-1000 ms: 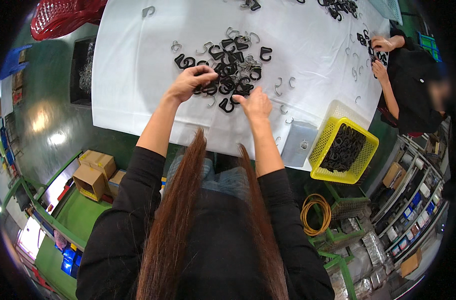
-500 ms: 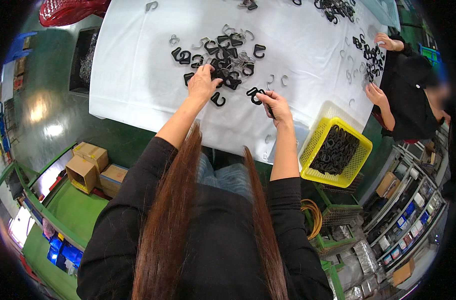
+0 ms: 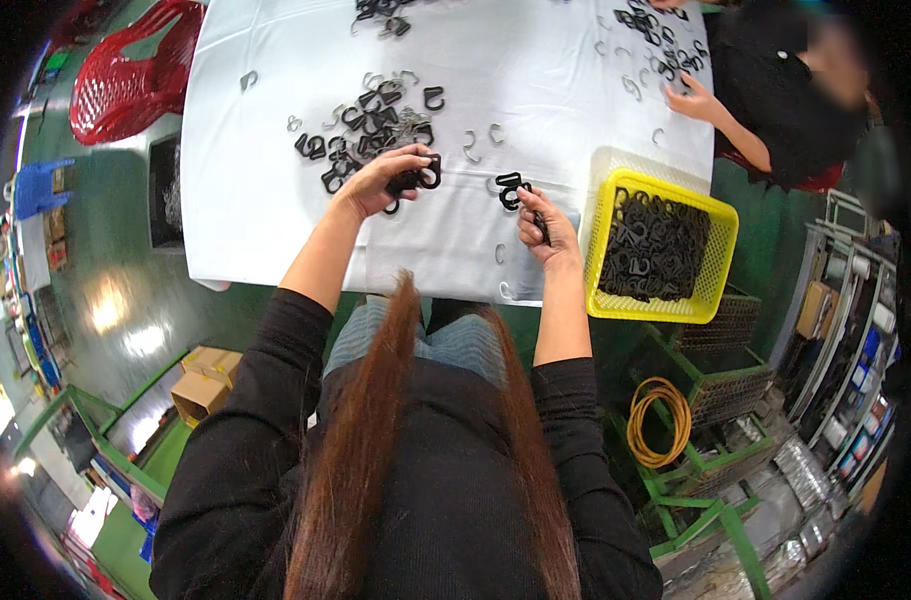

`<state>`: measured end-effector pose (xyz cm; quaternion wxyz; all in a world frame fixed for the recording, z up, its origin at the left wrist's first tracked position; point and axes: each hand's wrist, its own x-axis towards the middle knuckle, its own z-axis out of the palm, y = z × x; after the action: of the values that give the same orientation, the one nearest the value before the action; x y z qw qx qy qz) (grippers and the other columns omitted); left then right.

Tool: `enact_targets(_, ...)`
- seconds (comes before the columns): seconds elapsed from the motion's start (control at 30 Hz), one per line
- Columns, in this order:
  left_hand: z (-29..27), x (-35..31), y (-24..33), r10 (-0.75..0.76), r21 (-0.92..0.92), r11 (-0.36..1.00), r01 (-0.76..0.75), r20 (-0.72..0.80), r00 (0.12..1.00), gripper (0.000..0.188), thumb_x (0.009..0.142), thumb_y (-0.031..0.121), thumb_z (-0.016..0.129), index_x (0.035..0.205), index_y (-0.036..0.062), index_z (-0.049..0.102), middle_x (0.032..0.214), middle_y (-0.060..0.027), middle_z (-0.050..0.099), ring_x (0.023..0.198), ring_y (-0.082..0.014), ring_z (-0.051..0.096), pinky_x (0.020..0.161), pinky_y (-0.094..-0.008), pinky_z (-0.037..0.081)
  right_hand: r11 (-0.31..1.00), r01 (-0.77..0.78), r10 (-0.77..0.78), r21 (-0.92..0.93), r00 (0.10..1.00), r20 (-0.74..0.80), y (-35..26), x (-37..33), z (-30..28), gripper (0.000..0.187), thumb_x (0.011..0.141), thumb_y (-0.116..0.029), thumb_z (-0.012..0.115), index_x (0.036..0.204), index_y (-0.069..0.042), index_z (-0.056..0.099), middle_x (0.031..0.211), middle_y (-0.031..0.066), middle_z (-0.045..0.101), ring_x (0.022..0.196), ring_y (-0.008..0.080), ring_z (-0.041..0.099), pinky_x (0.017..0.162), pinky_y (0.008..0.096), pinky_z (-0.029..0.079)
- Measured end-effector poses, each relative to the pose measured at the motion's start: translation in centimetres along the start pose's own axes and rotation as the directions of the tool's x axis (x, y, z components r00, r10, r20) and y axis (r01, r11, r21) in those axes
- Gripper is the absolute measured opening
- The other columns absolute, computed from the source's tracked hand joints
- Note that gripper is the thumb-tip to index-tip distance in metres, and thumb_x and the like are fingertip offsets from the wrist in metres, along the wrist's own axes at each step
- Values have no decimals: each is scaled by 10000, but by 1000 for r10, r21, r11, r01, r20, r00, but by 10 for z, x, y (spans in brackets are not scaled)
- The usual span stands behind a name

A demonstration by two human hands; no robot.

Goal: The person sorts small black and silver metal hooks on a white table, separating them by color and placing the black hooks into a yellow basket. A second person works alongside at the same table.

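My left hand is closed on black hooks just in front of the pile. My right hand is farther right, its thumb and fingers pinching a small bunch of black hooks. Beyond my left hand, a loose pile of black hooks lies on the white-covered table, mixed with grey, wire-like hooks. A few thin pale hooks are scattered between the pile and my right hand. Exactly how many pieces each hand holds is hidden by my fingers.
A yellow basket full of black hooks stands at the table's right corner. A co-worker's hand is beside another hook pile at the far right. A red chair stands left of the table; a coiled orange hose hangs at lower right.
My left hand has come away from the pile toward me and now holds black hooks. My right hand still grips its bunch. The view has shifted, showing more of the basket.
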<state>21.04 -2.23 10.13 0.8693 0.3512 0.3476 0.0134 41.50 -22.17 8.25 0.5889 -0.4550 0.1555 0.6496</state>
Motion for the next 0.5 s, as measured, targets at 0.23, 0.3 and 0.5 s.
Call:
enact_targets(0.23, 86, 35, -18, -84, 250, 966, 74, 30, 996, 338, 879, 298, 606, 1144, 92, 567, 996, -49, 624, 879, -153, 640, 596, -242, 521, 992, 110, -113, -68, 993, -40, -9, -36, -9, 254, 755, -130, 739, 916, -132, 542, 584, -42, 488, 346, 45, 355, 325, 194, 210)
enact_targets(0.3, 101, 39, -26, -82, 387, 921, 48, 71, 994, 383, 832, 291, 674, 1148, 98, 576, 960, -24, 633, 835, -113, 629, 583, -216, 492, 989, 116, -122, -95, 990, -70, -10, -40, -7, 237, 771, -142, 730, 899, -162, 532, 564, -43, 478, 340, 43, 337, 326, 190, 201)
enact_targets(0.5, 116, 41, -35, -43, 359, 932, 38, 4, 999, 275, 787, 238, 715, 1016, 121, 620, 868, 15, 650, 702, -67, 595, 526, -195, 435, 910, 309, -337, -278, 940, -58, -6, -46, -12, 265, 802, -157, 692, 1039, -90, 596, 597, -54, 505, 382, 14, 353, 350, 178, 224)
